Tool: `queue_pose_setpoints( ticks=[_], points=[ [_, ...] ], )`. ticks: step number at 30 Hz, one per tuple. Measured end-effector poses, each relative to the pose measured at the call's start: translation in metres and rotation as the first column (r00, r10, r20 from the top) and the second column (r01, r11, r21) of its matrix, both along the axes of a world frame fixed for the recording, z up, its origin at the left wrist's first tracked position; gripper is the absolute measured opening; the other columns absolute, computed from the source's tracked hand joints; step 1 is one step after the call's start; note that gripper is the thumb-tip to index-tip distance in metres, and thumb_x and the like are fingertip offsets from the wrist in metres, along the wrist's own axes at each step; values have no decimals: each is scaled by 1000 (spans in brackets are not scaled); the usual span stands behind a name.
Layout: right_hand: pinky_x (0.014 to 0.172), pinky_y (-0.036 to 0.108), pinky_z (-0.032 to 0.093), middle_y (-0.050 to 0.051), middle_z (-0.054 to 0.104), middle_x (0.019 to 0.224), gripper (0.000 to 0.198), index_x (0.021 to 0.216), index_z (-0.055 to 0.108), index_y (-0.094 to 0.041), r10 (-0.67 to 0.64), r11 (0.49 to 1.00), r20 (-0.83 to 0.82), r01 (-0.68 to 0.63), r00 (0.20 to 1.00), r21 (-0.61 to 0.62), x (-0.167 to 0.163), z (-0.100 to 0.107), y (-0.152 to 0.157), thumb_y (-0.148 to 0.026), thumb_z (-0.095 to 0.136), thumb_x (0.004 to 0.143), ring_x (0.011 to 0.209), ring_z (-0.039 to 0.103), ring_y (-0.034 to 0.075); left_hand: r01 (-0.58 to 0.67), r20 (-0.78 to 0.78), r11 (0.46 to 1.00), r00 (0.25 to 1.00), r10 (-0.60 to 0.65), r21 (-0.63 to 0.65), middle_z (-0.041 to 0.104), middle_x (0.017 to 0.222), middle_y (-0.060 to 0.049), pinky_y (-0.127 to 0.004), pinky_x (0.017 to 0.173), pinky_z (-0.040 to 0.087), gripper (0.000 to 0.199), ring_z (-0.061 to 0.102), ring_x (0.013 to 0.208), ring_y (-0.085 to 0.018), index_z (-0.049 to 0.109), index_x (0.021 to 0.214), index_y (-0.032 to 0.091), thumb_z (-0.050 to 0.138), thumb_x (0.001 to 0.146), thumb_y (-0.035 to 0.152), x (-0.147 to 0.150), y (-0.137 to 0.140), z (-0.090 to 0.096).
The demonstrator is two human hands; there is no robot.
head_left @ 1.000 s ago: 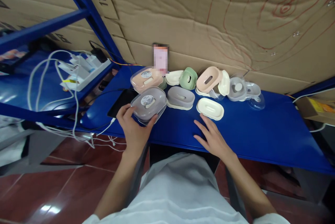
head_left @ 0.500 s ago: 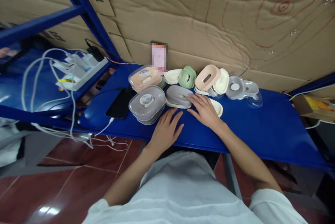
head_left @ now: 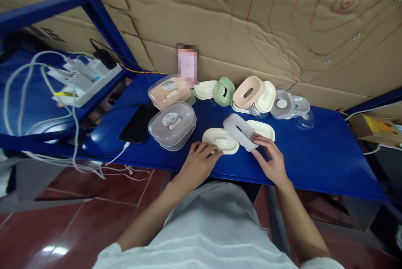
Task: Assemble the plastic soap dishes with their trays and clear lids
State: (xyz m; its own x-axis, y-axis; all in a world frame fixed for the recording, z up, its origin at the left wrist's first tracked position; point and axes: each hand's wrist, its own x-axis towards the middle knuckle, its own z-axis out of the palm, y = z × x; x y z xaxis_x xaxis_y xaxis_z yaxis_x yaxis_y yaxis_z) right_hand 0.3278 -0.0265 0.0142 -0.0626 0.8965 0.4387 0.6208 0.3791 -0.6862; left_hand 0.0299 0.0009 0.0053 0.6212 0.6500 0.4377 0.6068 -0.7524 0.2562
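Observation:
My right hand (head_left: 270, 158) pinches the lower right end of a grey oval soap-dish tray (head_left: 236, 126) with a slot, which is held tilted above the table. At the near rim of a cream oval soap-dish base (head_left: 224, 140), my left hand (head_left: 202, 159) has its fingers curled on the edge. A second cream base (head_left: 263, 130) lies just behind the grey tray, which partly covers it. To the left stands a grey soap box (head_left: 171, 124) under a clear lid with a round label, and behind it a peach soap box (head_left: 169, 93).
Along the cardboard wall (head_left: 213, 17) lie a green dish (head_left: 224, 91), a peach tray (head_left: 250, 91) and grey dishes (head_left: 282, 103). A black phone (head_left: 138, 123) with a white cable lies left on the blue table (head_left: 323, 151). A power strip (head_left: 91, 86) with tangled cables sits farther left.
The grey tray has been lifted off the cream base and moved right and tilted in my right hand. The cream base is nearer me, with my left hand at its rim.

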Motion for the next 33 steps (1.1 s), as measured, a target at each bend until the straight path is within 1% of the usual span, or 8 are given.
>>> queue_pose_setpoints(
  ticks=[2,5,8,12,15,19,26,33],
  points=[
    [111,58,60,12,70,135,26,128,69,-29,-28,1000,-58,28,998,-5,2,-6,-13,-33,69,102,134,67,32,39,43,999,998,-40,8,75,115,-9,-44,93,53,26,68,100,-23,73,123,22,59,104,12,-3,-12,-2],
    [111,57,60,13,69,135,27,129,67,-29,-14,1000,-26,14,1000,20,-2,-7,-23,-30,69,102,136,66,33,-12,159,998,987,2,58,73,120,-11,-41,93,55,32,69,105,-23,69,133,25,65,103,16,-7,-23,-5],
    [115,56,58,12,69,133,31,131,66,-28,75,996,87,-79,993,41,-14,-4,-24,-24,70,101,138,64,32,-53,217,991,976,26,121,67,138,-15,-46,104,55,45,65,128,-29,63,143,29,73,99,21,-11,-20,-6],
    [117,54,56,14,64,139,36,138,61,-26,250,967,178,-256,952,12,-28,-3,-19,-21,66,103,146,58,32,8,106,994,994,-20,108,57,158,-16,-56,121,46,51,49,153,-34,58,149,28,72,101,23,-19,-5,-5],
    [120,55,54,15,61,142,41,144,59,-25,301,951,274,-309,913,-17,-32,-7,-16,-26,68,103,151,52,33,71,80,995,994,-77,76,65,151,-13,-54,124,46,41,52,151,-30,63,144,24,68,103,22,-23,4,-8],
    [122,56,52,14,61,141,42,147,62,-28,281,952,407,-308,869,-1,-32,-11,-15,-26,65,106,153,50,33,97,123,995,987,-100,27,72,140,-11,-51,119,54,33,56,147,-29,68,135,22,69,103,21,-25,5,-16],
    [124,58,51,12,58,157,50,155,57,-30,301,941,465,-339,833,-1,-30,-7,-13,-21,61,107,158,45,32,114,184,993,976,-116,20,73,138,-9,-51,118,57,29,58,146,-28,71,130,22,69,102,17,-24,3,-20],
    [127,60,47,10,62,154,53,161,51,-29,342,918,511,-398,789,0,-33,-6,-14,-22,57,108,156,47,30,95,186,995,977,-102,44,77,128,-8,-46,109,62,22,68,132,-26,74,124,23,70,102,22,-24,2,-20]
  ],
)
